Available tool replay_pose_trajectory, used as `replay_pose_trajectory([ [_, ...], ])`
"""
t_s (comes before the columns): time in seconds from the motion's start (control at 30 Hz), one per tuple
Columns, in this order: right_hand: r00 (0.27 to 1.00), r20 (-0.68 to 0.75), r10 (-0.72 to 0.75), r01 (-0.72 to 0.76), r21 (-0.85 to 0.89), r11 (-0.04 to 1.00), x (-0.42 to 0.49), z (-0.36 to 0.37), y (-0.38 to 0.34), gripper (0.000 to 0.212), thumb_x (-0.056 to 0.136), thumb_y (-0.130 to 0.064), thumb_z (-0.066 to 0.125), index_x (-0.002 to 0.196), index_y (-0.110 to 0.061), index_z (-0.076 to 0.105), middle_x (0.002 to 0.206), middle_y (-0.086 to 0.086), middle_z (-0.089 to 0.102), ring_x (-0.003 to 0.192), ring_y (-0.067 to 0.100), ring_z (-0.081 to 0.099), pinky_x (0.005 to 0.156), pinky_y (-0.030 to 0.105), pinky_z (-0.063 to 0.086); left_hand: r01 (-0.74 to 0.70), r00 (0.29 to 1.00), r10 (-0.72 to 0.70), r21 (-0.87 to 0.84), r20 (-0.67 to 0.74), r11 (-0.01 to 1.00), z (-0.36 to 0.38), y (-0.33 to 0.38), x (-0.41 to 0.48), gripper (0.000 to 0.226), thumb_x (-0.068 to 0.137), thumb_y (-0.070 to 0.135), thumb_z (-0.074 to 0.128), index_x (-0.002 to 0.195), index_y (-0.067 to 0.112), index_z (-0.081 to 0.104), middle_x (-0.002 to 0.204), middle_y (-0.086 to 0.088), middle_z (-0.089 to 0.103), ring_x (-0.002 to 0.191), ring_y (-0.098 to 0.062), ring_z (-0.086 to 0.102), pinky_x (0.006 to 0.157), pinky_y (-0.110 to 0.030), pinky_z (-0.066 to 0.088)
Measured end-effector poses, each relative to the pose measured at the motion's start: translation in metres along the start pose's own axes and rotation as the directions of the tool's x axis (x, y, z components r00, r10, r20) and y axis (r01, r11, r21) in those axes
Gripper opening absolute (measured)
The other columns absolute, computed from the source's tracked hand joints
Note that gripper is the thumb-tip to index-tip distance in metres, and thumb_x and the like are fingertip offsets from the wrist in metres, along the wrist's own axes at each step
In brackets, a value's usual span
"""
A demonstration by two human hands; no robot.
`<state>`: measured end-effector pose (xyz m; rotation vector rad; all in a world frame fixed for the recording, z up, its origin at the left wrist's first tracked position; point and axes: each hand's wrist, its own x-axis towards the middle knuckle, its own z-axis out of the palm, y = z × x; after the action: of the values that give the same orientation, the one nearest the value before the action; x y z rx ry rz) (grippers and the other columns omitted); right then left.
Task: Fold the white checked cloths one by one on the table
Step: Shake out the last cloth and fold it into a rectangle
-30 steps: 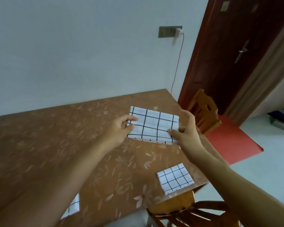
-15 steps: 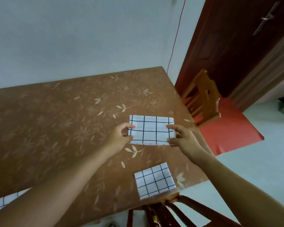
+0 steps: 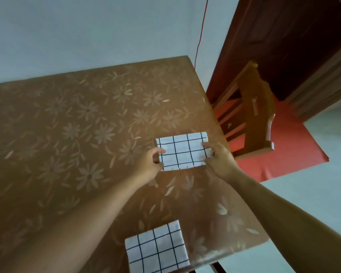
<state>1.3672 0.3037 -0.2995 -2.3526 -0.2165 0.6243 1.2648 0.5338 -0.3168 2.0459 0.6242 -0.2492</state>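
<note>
Both hands, L & R, pinching folded checked cloth ends on table.

Left hand, right hand extended forward, apparently pinching

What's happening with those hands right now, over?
Left hand and right hand pinching ends of checked cloth on table. Folded cloth nearer. Nothing in the way.
</note>
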Motion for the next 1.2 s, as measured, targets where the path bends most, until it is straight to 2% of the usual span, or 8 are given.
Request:
replay_pose_trajectory([
  [0.07,1.000,0.022,-0.020,0.020,-0.037,0.999,0.027,0.001,0.007,0.064,0.085,0.001,0.062,0.145,-0.022,0.056,0.145,0.002,0.055,0.128,0.024,0.055,0.107,0.035,0.047,-0.025,1.000,0.024,0.039,0.004,0.999,0.010,0.002,0.024,0.042,0.090,0.000,0.065,0.127,0.021,0.063,0.107,0.002,0.055,0.076,-0.006,0.055,0.053,-0.008,0.040],
  [0.27,0.996,0.051,-0.068,0.075,-0.155,0.985,0.098,0.009,0.015,0.065,0.090,0.007,0.052,0.153,-0.010,0.048,0.158,0.010,0.042,0.144,0.029,0.041,0.108,0.024,0.032,-0.053,0.996,0.060,0.106,-0.060,0.993,0.039,-0.003,0.084,0.043,0.090,0.012,0.070,0.131,0.022,0.060,0.126,-0.002,0.058,0.087,-0.013,0.063,0.078,-0.027,0.052],
  [0.4,0.994,0.038,-0.104,0.110,-0.236,0.966,0.131,0.018,0.022,0.064,0.089,0.002,0.054,0.151,-0.011,0.051,0.162,0.008,0.038,0.145,0.029,0.039,0.105,0.021,0.033,-0.078,0.993,0.095,0.200,-0.076,0.977,0.049,-0.003,0.115,0.044,0.096,0.020,0.064,0.139,0.016,0.056,0.130,-0.003,0.054,0.100,-0.018,0.059,0.083,-0.023,0.040],
  [0.57,0.996,0.000,-0.089,0.077,-0.510,0.857,0.143,0.033,0.041,0.058,0.097,-0.027,0.053,0.154,-0.031,0.043,0.162,0.010,0.028,0.152,0.036,0.021,0.124,0.055,0.024,-0.076,0.985,0.133,0.424,-0.106,0.902,0.059,-0.012,0.129,0.048,0.100,0.044,0.053,0.145,0.028,0.052,0.132,-0.004,0.043,0.109,-0.023,0.057,0.086,-0.029,0.044],
  [0.67,0.962,-0.073,-0.264,0.181,-0.552,0.814,0.143,0.041,0.039,0.053,0.105,-0.032,0.043,0.158,-0.025,0.040,0.168,0.014,0.024,0.158,0.035,0.013,0.128,0.056,0.011,-0.142,0.928,0.311,0.575,-0.207,0.806,0.068,-0.016,0.137,0.048,0.098,0.043,0.050,0.143,0.025,0.053,0.128,-0.008,0.043,0.114,-0.030,0.054,0.090,-0.042,0.049],
  [0.87,0.879,0.226,-0.420,0.461,-0.629,0.626,0.177,0.061,0.037,0.078,0.095,-0.048,0.004,0.164,-0.017,0.025,0.173,0.007,0.018,0.161,0.033,0.004,0.130,0.054,0.008,-0.219,0.919,0.390,0.736,-0.066,0.641,0.096,-0.018,0.161,0.064,0.103,0.045,0.024,0.158,0.013,0.028,0.163,-0.018,0.028,0.153,-0.034,0.023,0.118,-0.058,0.027],
  [1.0,0.895,0.206,-0.396,0.429,-0.641,0.637,0.192,0.067,0.057,0.074,0.101,-0.054,-0.002,0.166,-0.020,0.009,0.175,0.010,0.000,0.162,0.030,-0.007,0.130,0.047,-0.004,-0.213,0.921,0.384,0.748,-0.061,0.629,0.104,-0.030,0.169,0.069,0.103,0.051,0.024,0.158,0.011,0.028,0.165,-0.016,0.026,0.155,-0.030,0.018,0.121,-0.057,0.021],
  [1.2,0.902,0.176,-0.395,0.398,-0.692,0.602,0.194,0.071,0.059,0.075,0.102,-0.062,0.007,0.166,-0.022,0.008,0.174,0.016,-0.001,0.161,0.035,-0.005,0.129,0.053,-0.002,-0.175,0.929,0.359,0.752,-0.087,0.635,0.104,-0.034,0.169,0.075,0.101,0.058,0.019,0.160,0.012,0.022,0.168,-0.013,0.020,0.156,-0.028,0.012,0.125,-0.052,0.013],
])
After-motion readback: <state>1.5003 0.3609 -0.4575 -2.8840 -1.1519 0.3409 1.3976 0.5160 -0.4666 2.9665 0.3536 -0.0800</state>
